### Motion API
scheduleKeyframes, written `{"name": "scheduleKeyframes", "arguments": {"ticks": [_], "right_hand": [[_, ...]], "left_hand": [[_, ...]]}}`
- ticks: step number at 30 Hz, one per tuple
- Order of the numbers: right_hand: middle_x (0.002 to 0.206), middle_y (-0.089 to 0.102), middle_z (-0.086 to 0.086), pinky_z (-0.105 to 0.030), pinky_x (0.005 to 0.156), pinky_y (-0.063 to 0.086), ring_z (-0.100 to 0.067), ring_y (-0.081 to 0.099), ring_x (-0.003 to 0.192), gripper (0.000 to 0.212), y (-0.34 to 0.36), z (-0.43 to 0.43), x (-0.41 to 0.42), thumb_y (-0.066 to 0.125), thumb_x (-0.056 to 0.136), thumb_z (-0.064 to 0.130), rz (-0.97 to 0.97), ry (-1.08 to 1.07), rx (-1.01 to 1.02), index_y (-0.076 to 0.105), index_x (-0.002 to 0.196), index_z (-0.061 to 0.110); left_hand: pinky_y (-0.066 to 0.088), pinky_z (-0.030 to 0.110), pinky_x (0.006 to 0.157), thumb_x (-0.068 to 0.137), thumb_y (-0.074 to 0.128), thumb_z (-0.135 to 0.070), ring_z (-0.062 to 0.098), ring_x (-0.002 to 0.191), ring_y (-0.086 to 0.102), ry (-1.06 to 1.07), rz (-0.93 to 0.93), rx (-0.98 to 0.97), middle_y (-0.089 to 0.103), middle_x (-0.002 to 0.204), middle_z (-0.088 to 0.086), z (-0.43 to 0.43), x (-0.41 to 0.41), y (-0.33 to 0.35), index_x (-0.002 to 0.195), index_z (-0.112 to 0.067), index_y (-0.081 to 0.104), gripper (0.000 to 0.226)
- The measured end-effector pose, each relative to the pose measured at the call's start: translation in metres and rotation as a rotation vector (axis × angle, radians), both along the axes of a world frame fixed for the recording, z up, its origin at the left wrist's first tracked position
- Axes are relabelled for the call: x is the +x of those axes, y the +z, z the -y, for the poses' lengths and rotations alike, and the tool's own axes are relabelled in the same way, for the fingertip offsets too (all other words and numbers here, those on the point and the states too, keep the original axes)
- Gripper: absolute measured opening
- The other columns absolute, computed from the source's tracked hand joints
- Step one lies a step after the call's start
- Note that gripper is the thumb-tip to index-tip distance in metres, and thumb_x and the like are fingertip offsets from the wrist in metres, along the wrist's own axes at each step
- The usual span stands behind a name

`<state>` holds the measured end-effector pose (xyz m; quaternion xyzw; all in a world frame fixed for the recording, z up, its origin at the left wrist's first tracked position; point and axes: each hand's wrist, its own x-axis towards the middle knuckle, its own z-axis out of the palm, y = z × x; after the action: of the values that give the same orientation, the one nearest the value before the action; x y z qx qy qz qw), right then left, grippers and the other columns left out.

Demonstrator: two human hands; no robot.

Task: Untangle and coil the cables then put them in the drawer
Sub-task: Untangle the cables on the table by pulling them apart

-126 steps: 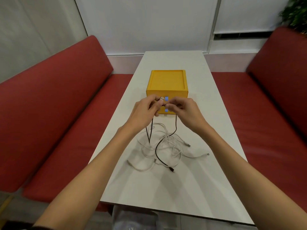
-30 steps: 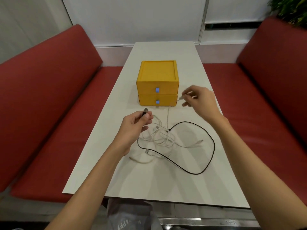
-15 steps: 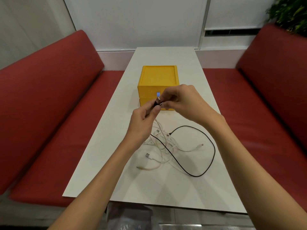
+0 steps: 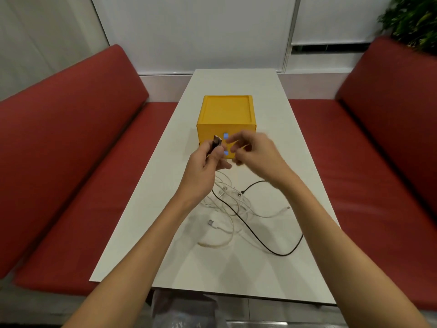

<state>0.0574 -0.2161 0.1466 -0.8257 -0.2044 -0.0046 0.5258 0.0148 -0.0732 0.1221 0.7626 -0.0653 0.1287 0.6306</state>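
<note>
Nearest me on the white tabletop (image 4: pixel 165 256) the thin black cable (image 4: pixel 279 253) lies in one wide slack loop. It sweeps out to the right, then runs back across the heap of tangled white cables (image 4: pixel 234 204), which lies just beyond and has not been coiled. Above that heap, my left hand (image 4: pixel 205 169) pinches the black cable's dark plug (image 4: pixel 217 143) between thumb and fingers. The plug's long axis stands nearly upright, with its tip pointing up and away toward the drawers. Half a second ago both hands met on this plug. Now my right hand (image 4: pixel 257 152) has come off it and sits just to the right, blurred, with its fingers loosely bent and apart and nothing that I can see in them. I take it that the end is secured and the right hand is free to start winding. Farther back, the yellow plastic two-drawer box (image 4: pixel 225 112) has both drawers closed.
</note>
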Motion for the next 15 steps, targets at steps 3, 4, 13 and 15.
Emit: {"name": "scheduleKeyframes", "arguments": {"ticks": [3, 4, 13, 15], "right_hand": [[0.092, 0.063, -0.001, -0.024, 0.062, 0.054, 0.001, 0.057, 0.064, 0.021, -0.024, -0.013, -0.01, 0.055, 0.085, 0.002, -0.172, 0.238, -0.226, 0.063, 0.102, 0.013], [0.095, 0.063, 0.0, -0.02, 0.062, 0.051, 0.0, 0.057, 0.067, 0.02, -0.034, -0.017, -0.011, 0.059, 0.085, 0.006, -0.201, 0.295, -0.312, 0.065, 0.102, 0.015], [0.077, 0.071, -0.003, -0.033, 0.069, 0.058, -0.007, 0.068, 0.064, 0.014, -0.074, 0.009, 0.013, 0.057, 0.087, 0.013, -0.191, 0.086, -0.443, 0.069, 0.083, 0.008], [0.076, 0.073, -0.003, -0.036, 0.076, 0.059, -0.013, 0.07, 0.074, 0.016, -0.072, 0.017, 0.017, 0.058, 0.083, 0.015, -0.262, 0.041, -0.314, 0.071, 0.079, 0.008]], "left_hand": [[0.049, 0.028, 0.059, 0.103, 0.038, -0.022, 0.012, 0.052, 0.052, -0.002, 0.011, -0.027, 0.054, 0.071, -0.005, -0.003, 0.0, 0.006, 0.099, -0.017, 0.051, 0.014], [0.045, 0.027, 0.053, 0.103, 0.038, -0.024, 0.011, 0.049, 0.048, 0.002, 0.006, -0.045, 0.051, 0.067, -0.006, -0.004, 0.0, 0.009, 0.098, -0.018, 0.051, 0.015], [0.024, 0.016, 0.038, 0.103, 0.04, -0.029, 0.004, 0.04, 0.027, 0.153, -0.043, -0.191, 0.038, 0.057, -0.01, -0.044, -0.005, 0.022, 0.09, -0.021, 0.054, 0.021], [0.023, 0.017, 0.038, 0.103, 0.04, -0.03, 0.005, 0.038, 0.026, 0.151, -0.086, -0.191, 0.039, 0.055, -0.011, -0.049, -0.008, 0.021, 0.09, -0.021, 0.055, 0.021]]}}
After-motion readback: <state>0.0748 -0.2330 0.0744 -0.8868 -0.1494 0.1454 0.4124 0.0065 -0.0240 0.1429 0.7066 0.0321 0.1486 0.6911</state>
